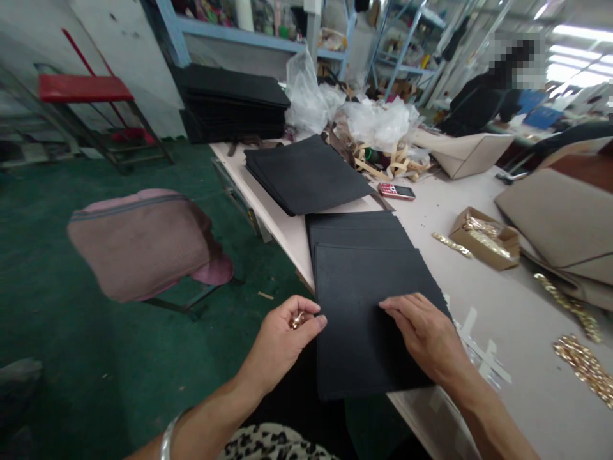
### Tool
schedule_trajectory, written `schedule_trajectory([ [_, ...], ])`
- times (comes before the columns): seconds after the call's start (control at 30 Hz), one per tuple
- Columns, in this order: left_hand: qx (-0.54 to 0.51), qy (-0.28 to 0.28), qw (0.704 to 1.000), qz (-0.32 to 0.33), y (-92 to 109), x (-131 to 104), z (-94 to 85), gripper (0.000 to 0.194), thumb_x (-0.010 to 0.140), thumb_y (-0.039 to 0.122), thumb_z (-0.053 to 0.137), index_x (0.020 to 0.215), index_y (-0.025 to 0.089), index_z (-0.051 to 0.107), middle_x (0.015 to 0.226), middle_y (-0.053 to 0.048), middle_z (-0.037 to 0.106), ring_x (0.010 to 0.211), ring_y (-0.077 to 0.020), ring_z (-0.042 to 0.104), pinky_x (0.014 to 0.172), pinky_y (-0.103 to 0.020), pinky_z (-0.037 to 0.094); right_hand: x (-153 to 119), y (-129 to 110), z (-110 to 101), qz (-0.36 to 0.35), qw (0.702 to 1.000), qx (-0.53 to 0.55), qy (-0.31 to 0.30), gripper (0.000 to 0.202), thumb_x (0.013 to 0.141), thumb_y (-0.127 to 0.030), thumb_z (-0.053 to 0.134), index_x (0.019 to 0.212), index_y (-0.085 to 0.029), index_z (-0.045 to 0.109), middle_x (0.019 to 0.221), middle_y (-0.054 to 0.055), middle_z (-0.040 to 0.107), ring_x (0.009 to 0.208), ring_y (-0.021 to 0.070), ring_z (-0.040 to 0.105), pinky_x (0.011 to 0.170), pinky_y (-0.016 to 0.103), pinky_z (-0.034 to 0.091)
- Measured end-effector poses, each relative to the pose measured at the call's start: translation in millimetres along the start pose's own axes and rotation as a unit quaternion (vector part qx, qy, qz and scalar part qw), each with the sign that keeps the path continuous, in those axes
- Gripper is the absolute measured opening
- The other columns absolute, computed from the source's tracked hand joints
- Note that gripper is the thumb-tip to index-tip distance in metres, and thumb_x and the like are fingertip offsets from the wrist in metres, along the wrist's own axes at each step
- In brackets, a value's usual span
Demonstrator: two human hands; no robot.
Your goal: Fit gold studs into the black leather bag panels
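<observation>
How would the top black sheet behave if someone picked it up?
The black sheet probably stays stiff: it looks flat past the edge of the table. It looks thin, so likely light. Its smooth face might slide.

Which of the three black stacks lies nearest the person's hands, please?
The front stack, with the right hand over it; the middle stack and the tall back stack lie farther away.

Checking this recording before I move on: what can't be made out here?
In the head view:
Gold pieces in the left hand: their number; the curled hand covers some.
Right hand: whether it pinches anything small; the hand itself blocks the grip.
Black sheets: how many; upper ones hide those beneath.
Gold chain nearest the right edge: one end, cut off by that edge.
Phone: anything on its screen, too small to read.
</observation>
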State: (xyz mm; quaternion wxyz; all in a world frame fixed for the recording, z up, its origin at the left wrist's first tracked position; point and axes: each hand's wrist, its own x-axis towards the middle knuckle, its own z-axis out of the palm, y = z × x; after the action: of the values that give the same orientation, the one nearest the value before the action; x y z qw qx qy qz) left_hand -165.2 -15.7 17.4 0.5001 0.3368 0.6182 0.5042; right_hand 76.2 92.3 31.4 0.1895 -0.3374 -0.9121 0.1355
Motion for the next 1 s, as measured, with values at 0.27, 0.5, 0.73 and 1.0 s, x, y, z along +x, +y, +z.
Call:
schedule_trajectory([
  [0.27,-0.008,0.006,1.0,-0.022,-17,-21,15.4,0.028,0.077,0.034,0.073,0.092,0.019,0.055,0.073,0.007,0.055,0.068,-0.0102,0.05,0.066,-0.024,0.041,-65,-1,-12,0.142,0.986,0.086,0.028,0.018,0.097,-0.031,0.054,0.109,-0.028,0.067,0.099,0.001,0.073,0.092,0.0182,0.069,0.08,0.03,0.054],
  [0.5,-0.067,-0.1,0.991,-0.057,1,-29,22.6,0.031,0.08,0.033,0.074,0.104,0.018,0.063,0.09,-0.002,0.069,0.083,-0.0143,0.062,0.08,-0.026,0.046,-41,-10,-4,0.29,0.932,0.215,0.036,0.022,0.088,-0.042,0.064,0.092,-0.022,0.074,0.082,0.001,0.072,0.075,0.0179,0.068,0.069,0.031,0.054],
  [0.73,-0.159,-0.168,0.963,-0.136,22,-10,38.1,0.032,0.075,0.034,0.079,0.103,0.02,0.069,0.077,0.001,0.065,0.052,-0.0048,0.05,0.04,-0.014,0.028,-11,-19,3,0.34,0.842,0.418,0.004,0.023,0.077,-0.036,0.072,0.085,-0.015,0.073,0.067,0.0,0.067,0.059,0.0124,0.063,0.056,0.025,0.055],
  [1.0,-0.175,-0.139,0.956,-0.192,10,-7,48.9,0.034,0.063,0.034,0.085,0.085,0.016,0.068,0.06,0.007,0.056,0.042,-0.0013,0.039,0.036,-0.012,0.021,-6,-24,1,0.346,0.839,0.417,-0.047,0.014,0.081,-0.031,0.067,0.084,-0.018,0.071,0.054,-0.005,0.059,0.045,0.0078,0.054,0.044,0.018,0.046],
])
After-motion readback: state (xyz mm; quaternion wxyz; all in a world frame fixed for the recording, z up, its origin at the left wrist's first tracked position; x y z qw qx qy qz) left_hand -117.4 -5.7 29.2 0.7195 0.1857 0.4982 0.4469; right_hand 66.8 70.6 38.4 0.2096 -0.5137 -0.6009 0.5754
